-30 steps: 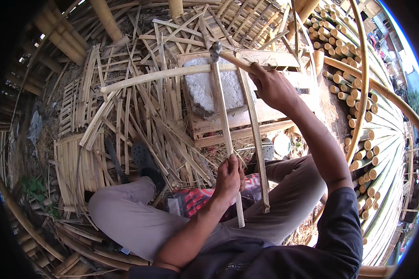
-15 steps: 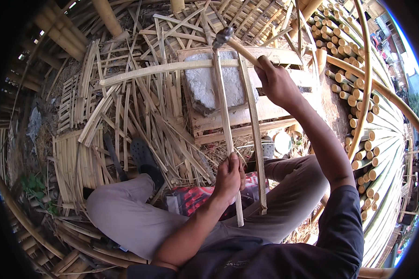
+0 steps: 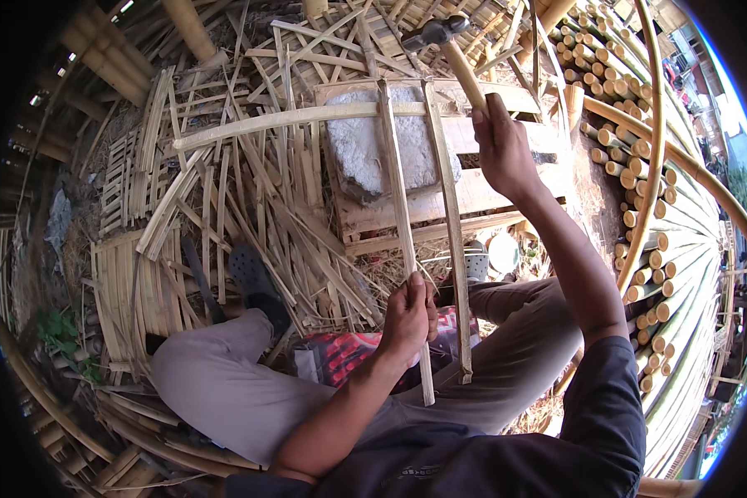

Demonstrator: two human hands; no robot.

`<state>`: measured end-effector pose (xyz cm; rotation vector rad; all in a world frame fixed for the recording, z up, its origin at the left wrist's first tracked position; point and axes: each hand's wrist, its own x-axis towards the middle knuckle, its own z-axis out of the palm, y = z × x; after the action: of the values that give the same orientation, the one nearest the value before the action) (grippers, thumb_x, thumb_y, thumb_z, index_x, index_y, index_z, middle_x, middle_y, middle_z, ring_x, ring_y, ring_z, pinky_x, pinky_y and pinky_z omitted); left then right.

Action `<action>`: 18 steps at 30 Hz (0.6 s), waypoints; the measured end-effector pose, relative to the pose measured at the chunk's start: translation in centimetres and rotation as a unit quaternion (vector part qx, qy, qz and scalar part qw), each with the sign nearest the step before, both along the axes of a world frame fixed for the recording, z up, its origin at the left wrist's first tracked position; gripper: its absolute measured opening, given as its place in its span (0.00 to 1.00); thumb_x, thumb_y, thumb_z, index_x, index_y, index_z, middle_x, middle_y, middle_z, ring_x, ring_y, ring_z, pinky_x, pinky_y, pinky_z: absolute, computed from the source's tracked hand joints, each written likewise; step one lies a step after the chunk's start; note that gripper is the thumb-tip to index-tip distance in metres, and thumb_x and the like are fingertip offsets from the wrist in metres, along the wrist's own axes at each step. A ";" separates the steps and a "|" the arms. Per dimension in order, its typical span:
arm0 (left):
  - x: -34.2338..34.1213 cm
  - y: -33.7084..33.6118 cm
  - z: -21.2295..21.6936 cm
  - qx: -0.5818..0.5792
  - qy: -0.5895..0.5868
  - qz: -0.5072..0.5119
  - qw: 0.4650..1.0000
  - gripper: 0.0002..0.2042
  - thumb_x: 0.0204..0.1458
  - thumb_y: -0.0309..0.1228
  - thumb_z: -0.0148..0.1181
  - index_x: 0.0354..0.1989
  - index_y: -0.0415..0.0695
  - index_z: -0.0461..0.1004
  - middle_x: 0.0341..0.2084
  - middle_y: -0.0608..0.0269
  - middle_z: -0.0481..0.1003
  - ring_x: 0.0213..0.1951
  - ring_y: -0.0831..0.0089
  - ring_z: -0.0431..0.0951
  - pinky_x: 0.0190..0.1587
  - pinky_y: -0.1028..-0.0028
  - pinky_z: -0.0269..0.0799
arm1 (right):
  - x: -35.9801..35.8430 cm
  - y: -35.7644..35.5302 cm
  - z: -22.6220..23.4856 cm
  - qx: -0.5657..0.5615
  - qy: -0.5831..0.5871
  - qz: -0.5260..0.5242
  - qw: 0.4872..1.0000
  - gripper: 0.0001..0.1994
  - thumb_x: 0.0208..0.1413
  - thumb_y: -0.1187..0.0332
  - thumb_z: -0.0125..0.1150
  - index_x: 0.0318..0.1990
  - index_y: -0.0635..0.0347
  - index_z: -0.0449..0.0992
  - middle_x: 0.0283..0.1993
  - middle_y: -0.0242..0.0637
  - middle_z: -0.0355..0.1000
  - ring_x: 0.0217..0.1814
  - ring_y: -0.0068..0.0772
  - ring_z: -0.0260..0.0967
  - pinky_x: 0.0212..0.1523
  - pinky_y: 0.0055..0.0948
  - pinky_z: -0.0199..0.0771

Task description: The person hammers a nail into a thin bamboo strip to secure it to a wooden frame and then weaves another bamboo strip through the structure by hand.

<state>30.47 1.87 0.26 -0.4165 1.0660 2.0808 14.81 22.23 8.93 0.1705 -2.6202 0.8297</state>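
Note:
My right hand (image 3: 506, 153) is closed round the wooden handle of a hammer (image 3: 465, 70), whose dark metal head is raised beyond the stone block. My left hand (image 3: 408, 319) grips the near part of a long bamboo strip (image 3: 400, 199). That strip's far end lies across a crosswise bamboo strip (image 3: 282, 119), which rests over the pale stone block (image 3: 361, 153). A second lengthwise strip (image 3: 454, 224) runs beside the held one, crossing the same crosspiece at its far end, and neither hand touches it.
The stone sits on a low wooden platform (image 3: 481, 189). Loose bamboo strips (image 3: 290, 224) cover the ground to the left, near a slatted bamboo panel (image 3: 133, 286). Stacked bamboo poles (image 3: 651, 266) line the right side. A red and black packet (image 3: 344, 357) lies between my legs.
The hammer has risen off the far end of the held strip and swung up to the right with my right hand. My left hand and the strips stay nearly still.

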 end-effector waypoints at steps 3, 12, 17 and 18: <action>0.0 0.0 -0.2 0.000 0.010 0.000 1.000 0.20 0.69 0.51 0.38 0.28 0.52 0.58 0.12 0.79 0.46 0.12 0.86 0.45 0.14 0.78 0.39 | 0.1 -0.6 0.4 -0.008 0.013 -0.015 1.000 0.08 0.68 0.67 0.48 0.42 0.63 0.62 0.22 0.58 0.68 0.26 0.67 0.67 0.26 0.55 0.60; -0.1 -0.4 -0.2 0.035 -0.005 -0.008 0.999 0.20 0.69 0.51 0.38 0.28 0.51 0.58 0.12 0.78 0.46 0.12 0.85 0.45 0.14 0.78 0.38 | -0.2 -1.4 -2.4 0.028 -0.025 0.048 0.998 0.07 0.66 0.69 0.50 0.45 0.61 0.62 0.22 0.59 0.69 0.27 0.69 0.69 0.28 0.59 0.65; 0.0 0.0 -0.2 0.013 0.004 -0.005 1.000 0.20 0.69 0.52 0.38 0.28 0.52 0.58 0.13 0.78 0.46 0.12 0.85 0.45 0.15 0.78 0.39 | -0.2 -1.1 -2.9 0.045 -0.012 -0.017 0.999 0.07 0.66 0.69 0.50 0.46 0.60 0.63 0.22 0.56 0.71 0.25 0.67 0.70 0.26 0.59 0.65; 0.0 -0.1 -0.2 0.017 0.005 -0.005 1.000 0.20 0.69 0.51 0.38 0.28 0.51 0.58 0.13 0.78 0.46 0.12 0.85 0.45 0.15 0.78 0.39 | -0.1 -0.9 -2.8 0.098 -0.051 -0.002 0.994 0.07 0.66 0.69 0.50 0.46 0.59 0.62 0.22 0.56 0.71 0.25 0.67 0.70 0.26 0.59 0.65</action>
<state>30.43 1.76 0.08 -0.3840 1.0351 2.0913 14.68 21.31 6.16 0.1800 -2.7960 0.5939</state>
